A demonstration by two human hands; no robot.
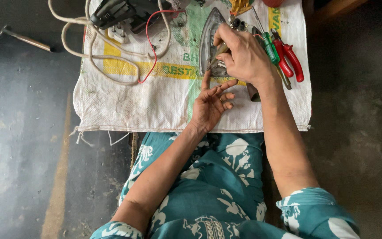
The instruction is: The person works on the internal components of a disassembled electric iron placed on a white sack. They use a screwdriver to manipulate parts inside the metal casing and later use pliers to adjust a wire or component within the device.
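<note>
A metal iron soleplate [208, 40] lies point-up on a white woven sack [155, 102]. My right hand [244, 55] hovers over its lower end, fingers closed on a small tool [221, 49] with a dull handle, its tip on the plate. Just below, my left hand [211, 104] rests palm-up on the sack with fingers apart, the forefinger reaching up to touch the plate's base. It holds nothing.
Red-handled pliers [290, 59] and a green-handled screwdriver [268, 46] lie right of the soleplate. A black iron body [120, 15] with a white cord [93, 62], plug and red wire [151, 48] sits at top left. A hammer [23, 37] lies on the dark floor.
</note>
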